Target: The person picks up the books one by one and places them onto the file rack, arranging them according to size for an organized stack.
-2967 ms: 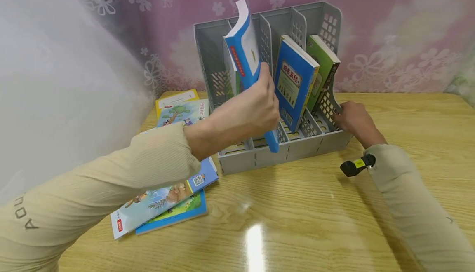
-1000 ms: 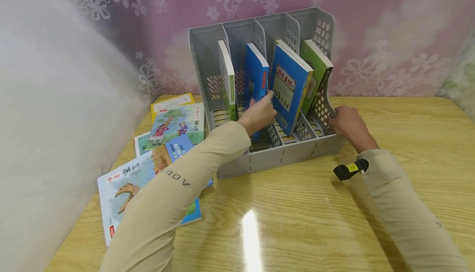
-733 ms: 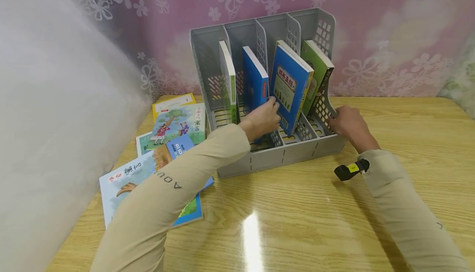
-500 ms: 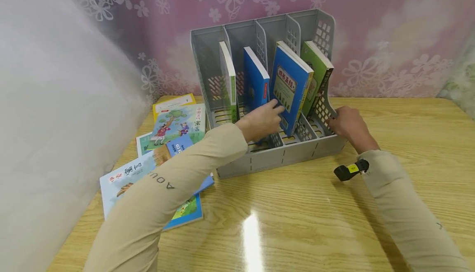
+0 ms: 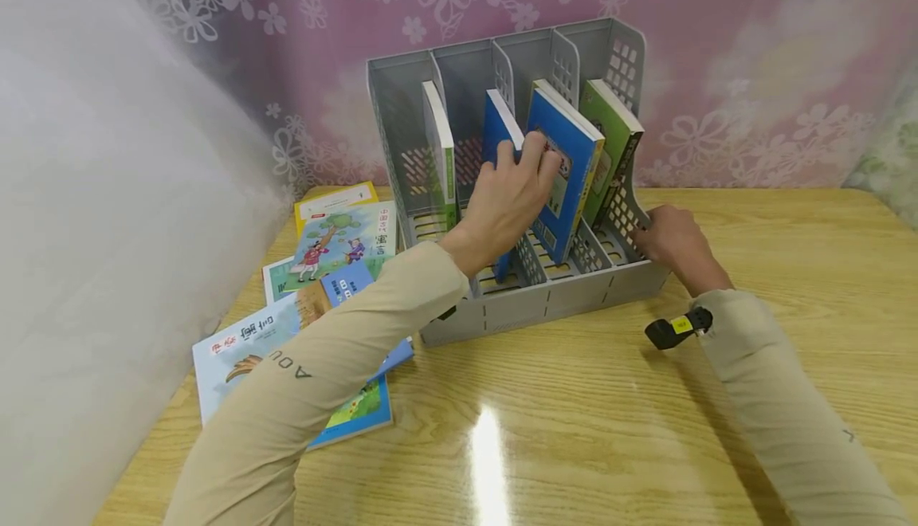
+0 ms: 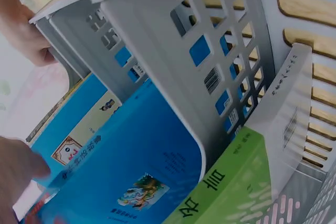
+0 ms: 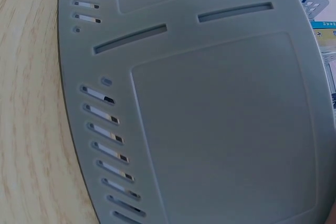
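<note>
A grey book rack (image 5: 459,320) with several upright compartments stands on the table. My left hand (image 5: 505,203) is bent round the spine side of a slim blue book (image 5: 504,115) in the second compartment from the left; its fingers hide much of the spine. In the left wrist view, fingers (image 6: 21,163) show beside that blue book (image 6: 131,166); the thumb is unclear. My right hand (image 5: 676,241) grips the front edge of the rack's right side wall. The right wrist view shows mostly the grey outer wall (image 7: 226,129).
A white book with a green spine (image 5: 448,167) leans near the left divider. Further right stand a thicker blue book (image 5: 574,155) and a green book (image 5: 610,119). Several picture books (image 5: 344,239) lie overlapping left of the rack. A patterned curtain (image 5: 753,72) hangs behind.
My left hand lowered the blue book into the second compartment, loosened on its spine, then rose to the upper part. The book now leans further right. The right hand kept its grip.
</note>
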`<state>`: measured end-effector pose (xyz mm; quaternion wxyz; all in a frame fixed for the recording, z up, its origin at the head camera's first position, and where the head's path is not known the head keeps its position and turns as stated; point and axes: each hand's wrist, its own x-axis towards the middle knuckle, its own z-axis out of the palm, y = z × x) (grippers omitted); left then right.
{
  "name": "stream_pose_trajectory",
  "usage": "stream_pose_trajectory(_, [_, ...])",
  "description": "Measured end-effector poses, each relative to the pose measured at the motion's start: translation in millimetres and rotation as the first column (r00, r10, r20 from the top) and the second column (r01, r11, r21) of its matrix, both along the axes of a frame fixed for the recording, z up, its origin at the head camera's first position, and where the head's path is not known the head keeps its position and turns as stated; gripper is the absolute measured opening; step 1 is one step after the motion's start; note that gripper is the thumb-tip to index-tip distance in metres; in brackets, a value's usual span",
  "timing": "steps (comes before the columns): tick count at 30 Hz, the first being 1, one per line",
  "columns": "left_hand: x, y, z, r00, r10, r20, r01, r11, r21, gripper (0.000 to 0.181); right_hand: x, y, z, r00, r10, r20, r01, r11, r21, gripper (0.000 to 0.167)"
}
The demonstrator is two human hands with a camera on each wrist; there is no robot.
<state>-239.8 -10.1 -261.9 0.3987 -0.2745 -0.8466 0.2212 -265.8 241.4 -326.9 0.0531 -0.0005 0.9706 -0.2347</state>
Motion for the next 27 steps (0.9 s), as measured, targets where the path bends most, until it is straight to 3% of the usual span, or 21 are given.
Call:
stream_pose_trajectory(3, [0.7, 0.5, 2.3, 0.997, 0.029, 0.070, -0.028, 0.999, -0.024, 0.016, -0.1, -1, -0.3, 1.000, 0.005, -0.006, -0.005, 1.000, -0.004, 0.038])
stream_pose_trajectory(7, [2.2, 0.7, -0.1, 0.991, 0.059, 0.118, -0.047, 0.994, -0.102, 0.008, -0.3, -2, 0.3, 1.000, 0.014, -0.006, -0.014, 1.000, -0.002, 0.037])
stream_pose_trajectory(10, [4.9, 1.0, -5.5, 0.973, 0.075, 0.217, -0.044, 0.989, -0.144, 0.022, -0.5, -2, 1.1, 1.000, 0.013, 0.001, -0.013, 1.000, -0.002, 0.036])
stream_pose_trajectory(13, [5.6, 2.6, -10.5, 0.944, 0.079, 0.321, -0.038, 0.990, -0.133, 0.040, -0.7, -2, 1.3, 1.000, 0.013, 0.002, -0.013, 1.000, -0.007, 0.037])
stream_pose_trajectory(17, [2.0, 4.5, -14.6, 0.942, 0.112, 0.315, -0.070, 0.987, -0.143, 0.044, -1.2, -2, -0.3, 1.000, 0.008, -0.005, -0.008, 1.000, -0.011, 0.039])
stream_pose_trajectory(20, [-0.9, 1.6, -19.9, 0.943, 0.177, 0.282, -0.122, 0.972, -0.200, 0.037, -0.8, -1, -1.4, 1.000, 0.006, -0.015, -0.006, 1.000, -0.003, 0.039])
stream_pose_trajectory(22, [-1.9, -2.1, -25.6, 0.931, 0.228, 0.284, -0.155, 0.954, -0.257, 0.037, -0.6, 0, -2.2, 1.000, 0.007, -0.022, -0.007, 1.000, 0.001, 0.038])
stream_pose_trajectory(25, [-2.4, -8.2, -35.0, 0.906, 0.310, 0.288, -0.191, 0.907, -0.376, 0.044, -0.5, 0, -2.1, 1.000, 0.017, -0.026, -0.017, 1.000, -0.003, 0.036])
stream_pose_trajectory(27, [-2.5, -11.2, -38.6, 0.888, 0.339, 0.310, -0.204, 0.896, -0.395, 0.049, -1.1, 0, -1.3, 0.999, 0.026, -0.031, -0.026, 1.000, -0.012, 0.034])
